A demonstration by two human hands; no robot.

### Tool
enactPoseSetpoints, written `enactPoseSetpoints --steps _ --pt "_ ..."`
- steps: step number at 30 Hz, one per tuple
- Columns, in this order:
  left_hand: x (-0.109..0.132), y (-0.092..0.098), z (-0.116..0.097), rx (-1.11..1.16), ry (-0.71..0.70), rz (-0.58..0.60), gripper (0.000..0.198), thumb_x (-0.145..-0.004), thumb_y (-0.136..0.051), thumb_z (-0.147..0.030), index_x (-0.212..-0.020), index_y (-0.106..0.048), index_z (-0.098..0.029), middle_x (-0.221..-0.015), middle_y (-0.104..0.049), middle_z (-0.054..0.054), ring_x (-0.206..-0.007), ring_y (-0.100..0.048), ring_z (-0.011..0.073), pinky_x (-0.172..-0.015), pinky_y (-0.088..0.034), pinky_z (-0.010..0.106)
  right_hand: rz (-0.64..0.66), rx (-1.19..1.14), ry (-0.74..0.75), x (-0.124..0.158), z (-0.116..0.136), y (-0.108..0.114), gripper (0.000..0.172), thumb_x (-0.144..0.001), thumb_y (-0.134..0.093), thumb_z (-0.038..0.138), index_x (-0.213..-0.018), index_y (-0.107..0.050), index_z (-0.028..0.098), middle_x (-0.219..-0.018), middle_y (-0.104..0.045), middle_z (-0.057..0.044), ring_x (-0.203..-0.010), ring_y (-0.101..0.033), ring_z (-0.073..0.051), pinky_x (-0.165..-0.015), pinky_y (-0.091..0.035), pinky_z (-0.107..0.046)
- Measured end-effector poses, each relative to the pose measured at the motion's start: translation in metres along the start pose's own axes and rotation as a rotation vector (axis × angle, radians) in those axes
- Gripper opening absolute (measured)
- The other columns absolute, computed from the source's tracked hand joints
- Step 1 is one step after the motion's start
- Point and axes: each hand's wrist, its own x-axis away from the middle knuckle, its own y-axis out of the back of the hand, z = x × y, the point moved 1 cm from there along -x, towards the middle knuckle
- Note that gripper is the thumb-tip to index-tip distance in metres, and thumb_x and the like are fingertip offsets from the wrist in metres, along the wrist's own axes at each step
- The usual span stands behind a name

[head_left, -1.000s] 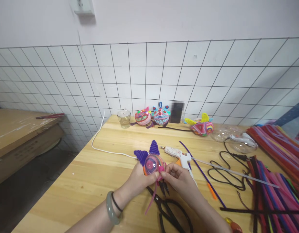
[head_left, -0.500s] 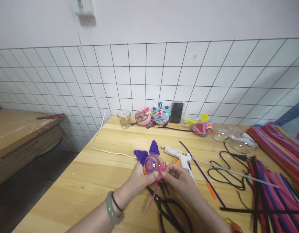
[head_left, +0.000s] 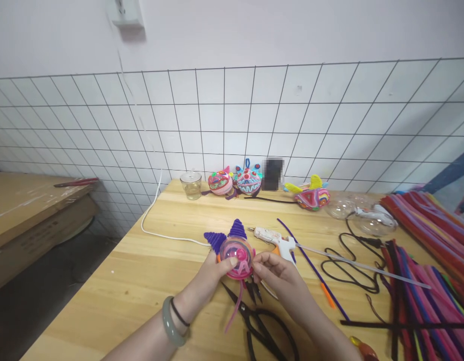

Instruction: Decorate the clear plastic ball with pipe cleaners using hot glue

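Observation:
My left hand is closed around a clear ball ornament lined with coils of coloured pipe cleaner, thumb pressed on its front. Two purple pipe-cleaner ears stick up from its top. A pink spiral with short pink strands sits on the front, and a loose pink pipe cleaner hangs below. At the ball's right edge, my right hand is pinched at a bit of pink pipe cleaner, mostly covered by the fingertips. Black-handled scissors lie on the table beneath the hands.
A white glue gun with a long glue stick lies right of the ball. Finished ornaments, a glass cup and a blurred dark object stand along the wall. Pipe-cleaner bundles, clear ball shells and black cord are at right.
The ball has turned so its pink spiral and strands face up more. My left thumb has moved left onto its front; my right fingers have shifted to its right edge.

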Motion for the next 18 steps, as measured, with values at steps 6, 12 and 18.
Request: enactPoseSetpoints --steps 6,12,18 --pt "0.000 0.001 0.002 0.035 0.008 0.000 0.038 -0.073 -0.071 -0.037 -0.102 -0.067 -0.013 -0.096 -0.071 0.010 -0.091 -0.064 0.0247 -0.090 -0.046 0.039 -0.044 0.090 0.094 0.004 0.001 0.002 0.046 -0.073 -0.065 0.062 -0.057 -0.058 0.019 -0.054 -0.057 -0.001 -0.053 -0.053 -0.014 -0.053 -0.044 -0.026" --pt "0.002 0.003 0.002 -0.102 0.010 -0.043 0.043 -0.072 -0.072 -0.039 -0.106 -0.064 -0.012 -0.106 -0.070 0.013 -0.101 -0.062 0.0284 -0.093 -0.045 0.041 -0.058 0.367 0.314 0.007 -0.007 0.006 0.027 -0.087 -0.056 0.041 -0.075 -0.065 0.019 -0.070 -0.064 -0.003 -0.065 -0.058 -0.017 -0.062 -0.046 -0.027" --pt "0.004 -0.004 -0.006 -0.163 -0.042 -0.044 0.044 -0.070 -0.074 -0.039 -0.104 -0.061 -0.015 -0.104 -0.070 0.010 -0.097 -0.063 0.0248 -0.087 -0.049 0.035 -0.054 0.326 0.259 0.005 -0.016 0.004 0.024 -0.085 -0.059 0.043 -0.083 -0.065 0.020 -0.075 -0.065 -0.004 -0.069 -0.059 -0.018 -0.064 -0.046 -0.030"
